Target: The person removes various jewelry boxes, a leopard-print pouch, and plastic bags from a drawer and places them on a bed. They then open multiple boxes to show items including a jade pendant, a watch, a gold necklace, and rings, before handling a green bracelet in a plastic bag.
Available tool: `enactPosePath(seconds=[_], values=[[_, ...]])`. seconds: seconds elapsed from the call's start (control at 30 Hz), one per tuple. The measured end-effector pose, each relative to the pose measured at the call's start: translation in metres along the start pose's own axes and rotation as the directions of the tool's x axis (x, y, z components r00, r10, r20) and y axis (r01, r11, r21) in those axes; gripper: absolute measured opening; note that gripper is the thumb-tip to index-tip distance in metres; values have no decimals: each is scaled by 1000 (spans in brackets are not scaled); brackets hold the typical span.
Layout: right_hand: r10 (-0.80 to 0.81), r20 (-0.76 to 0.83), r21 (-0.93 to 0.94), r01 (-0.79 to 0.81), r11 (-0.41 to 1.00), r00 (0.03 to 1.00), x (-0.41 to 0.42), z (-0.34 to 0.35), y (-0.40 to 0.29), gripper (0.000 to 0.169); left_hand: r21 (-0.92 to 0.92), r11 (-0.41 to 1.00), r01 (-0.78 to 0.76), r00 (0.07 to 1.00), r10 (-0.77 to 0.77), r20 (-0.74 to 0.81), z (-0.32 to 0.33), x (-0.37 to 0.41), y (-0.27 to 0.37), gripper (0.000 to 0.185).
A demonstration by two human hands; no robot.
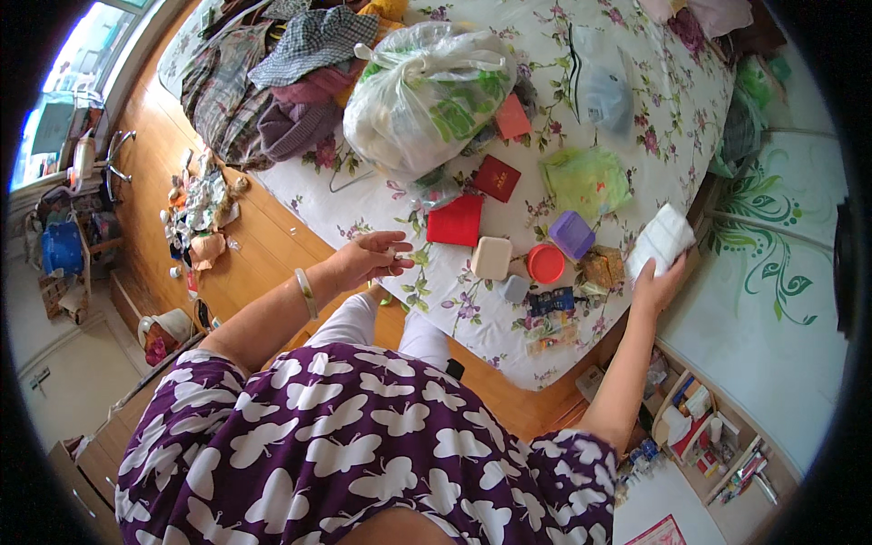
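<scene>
My right hand (658,283) grips a folded white cloth or pad (661,240) over the bed's right edge. My left hand (381,254), with a bangle at its wrist, is over the near edge of the bed; its fingers are partly curled, and whether something small lies between them is unclear. Between the hands, on the floral sheet (470,334), lie a red square case (454,221), a dark red box (496,178), a cream box (491,258), a round red container (546,263), a purple box (571,234), a small grey box (515,289) and a gold pouch (603,266).
A stuffed, tied plastic bag (429,95) and piled clothes (300,88) cover the bed's far left. A green plastic bag (586,180) lies nearer the right. Scraps (204,211) are on the wooden floor. An open drawer (715,436) stands at lower right.
</scene>
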State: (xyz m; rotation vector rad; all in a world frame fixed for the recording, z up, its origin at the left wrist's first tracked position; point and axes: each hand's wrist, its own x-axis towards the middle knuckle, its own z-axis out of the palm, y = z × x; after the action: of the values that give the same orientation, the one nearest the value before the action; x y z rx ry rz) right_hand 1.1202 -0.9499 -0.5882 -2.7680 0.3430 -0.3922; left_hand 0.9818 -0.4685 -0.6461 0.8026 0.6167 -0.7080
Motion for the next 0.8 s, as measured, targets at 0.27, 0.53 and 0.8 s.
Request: enactPosePath(seconds=[0.27,0.53,0.8], values=[[-304,277,91,290,953,911,-13,55,1,73,326,933,-154,949,232,-215,-46,41,-32,49],[-290,585,-49,390,919,758,-38,98,-49,84,731,627,-269,778,589,-219,-90,104,-24,51],[-193,648,640,-389,662,737,-54,67,-75,65,994,-21,-104,644,760,83,-11,47,17,52]])
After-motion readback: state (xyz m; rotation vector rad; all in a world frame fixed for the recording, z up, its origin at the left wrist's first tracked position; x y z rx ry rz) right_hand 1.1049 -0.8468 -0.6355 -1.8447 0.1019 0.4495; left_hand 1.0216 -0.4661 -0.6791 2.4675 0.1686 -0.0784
